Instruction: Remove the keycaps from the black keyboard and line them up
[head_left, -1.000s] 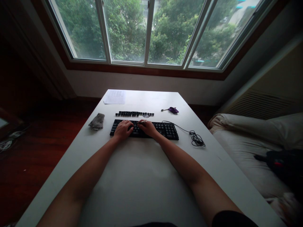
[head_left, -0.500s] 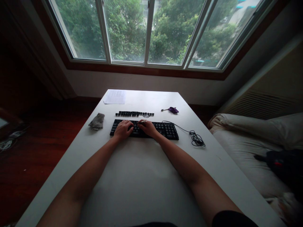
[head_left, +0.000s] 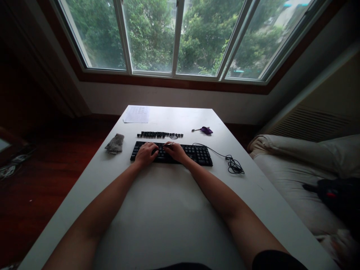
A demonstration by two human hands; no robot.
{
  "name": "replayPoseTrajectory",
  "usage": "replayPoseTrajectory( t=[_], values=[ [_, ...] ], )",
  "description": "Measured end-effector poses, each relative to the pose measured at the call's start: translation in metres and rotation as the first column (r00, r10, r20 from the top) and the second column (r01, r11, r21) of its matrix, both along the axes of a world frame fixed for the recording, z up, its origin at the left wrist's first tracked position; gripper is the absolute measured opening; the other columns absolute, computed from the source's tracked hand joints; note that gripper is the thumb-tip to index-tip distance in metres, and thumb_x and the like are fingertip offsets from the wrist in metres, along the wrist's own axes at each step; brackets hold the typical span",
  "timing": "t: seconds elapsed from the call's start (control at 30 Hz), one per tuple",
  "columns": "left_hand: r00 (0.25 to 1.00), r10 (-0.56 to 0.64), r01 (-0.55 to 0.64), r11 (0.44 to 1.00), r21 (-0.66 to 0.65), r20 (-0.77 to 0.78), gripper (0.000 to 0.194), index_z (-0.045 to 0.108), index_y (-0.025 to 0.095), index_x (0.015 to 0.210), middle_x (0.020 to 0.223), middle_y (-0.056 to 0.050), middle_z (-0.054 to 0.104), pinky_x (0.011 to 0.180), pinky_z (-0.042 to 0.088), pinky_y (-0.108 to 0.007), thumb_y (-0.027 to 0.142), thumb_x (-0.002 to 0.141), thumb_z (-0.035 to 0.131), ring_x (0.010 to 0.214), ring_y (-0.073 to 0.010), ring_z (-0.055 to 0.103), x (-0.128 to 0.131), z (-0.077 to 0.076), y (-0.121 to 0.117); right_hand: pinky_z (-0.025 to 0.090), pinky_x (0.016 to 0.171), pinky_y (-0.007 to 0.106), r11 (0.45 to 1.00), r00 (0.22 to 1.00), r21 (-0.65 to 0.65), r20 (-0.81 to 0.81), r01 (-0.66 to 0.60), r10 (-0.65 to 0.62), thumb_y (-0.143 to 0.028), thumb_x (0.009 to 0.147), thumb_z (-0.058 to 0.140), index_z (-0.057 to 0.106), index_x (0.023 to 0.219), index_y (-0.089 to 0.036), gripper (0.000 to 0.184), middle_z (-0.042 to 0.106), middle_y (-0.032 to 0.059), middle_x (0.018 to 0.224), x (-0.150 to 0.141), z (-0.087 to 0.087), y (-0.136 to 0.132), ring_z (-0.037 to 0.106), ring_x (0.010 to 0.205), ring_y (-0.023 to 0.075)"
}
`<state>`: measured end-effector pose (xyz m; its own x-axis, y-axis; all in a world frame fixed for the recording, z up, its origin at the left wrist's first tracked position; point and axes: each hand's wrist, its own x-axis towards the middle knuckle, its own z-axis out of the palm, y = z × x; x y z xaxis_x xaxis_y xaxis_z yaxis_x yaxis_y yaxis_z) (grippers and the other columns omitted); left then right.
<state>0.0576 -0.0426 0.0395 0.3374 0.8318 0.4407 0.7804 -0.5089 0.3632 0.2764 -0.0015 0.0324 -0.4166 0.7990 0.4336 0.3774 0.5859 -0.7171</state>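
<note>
A black keyboard lies across the white table in front of me. Over its left part rests my left hand, fingers laid on the keys and thumb apart, pressing on the keyboard without visibly grasping anything. My right hand is closed just right of the keyboard's middle, low over the keys. A thin, light tool shows at its fingers; its exact kind is too small to make out. Behind the keyboard, loose black keycaps lie in rows, beside a small round clear piece.
On the white table a grey cloth lies left and papers far left. A purple item with a thin handle lies far right. The coiled cable is right of the keyboard. A sofa stands beyond the right edge.
Both hands stay nearly where they were on the keyboard. The view has shifted very slightly; nothing else has visibly moved.
</note>
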Motion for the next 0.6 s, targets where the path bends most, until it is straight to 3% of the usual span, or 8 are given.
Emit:
replayPoseTrajectory(
  t=[0.6],
  values=[
    [1.0,-0.001,0.001,1.0,0.005,0.001,0.017,0.066,0.025,0.104,0.109,-0.006,0.065,0.097,0.044,-0.043,0.031,0.092,0.055,0.106,-0.0262,0.056,-0.0009,0.0,0.0,0.045,0.073,0.026,1.0,1.0,0.003,0.006,0.007,-0.007,-0.038,0.09,0.059,0.073,0.097,-0.02,0.024,0.071,0.0019,0.084,-0.0005,0.0003,-0.0003,0.063,0.075,0.0168]
  ],
)
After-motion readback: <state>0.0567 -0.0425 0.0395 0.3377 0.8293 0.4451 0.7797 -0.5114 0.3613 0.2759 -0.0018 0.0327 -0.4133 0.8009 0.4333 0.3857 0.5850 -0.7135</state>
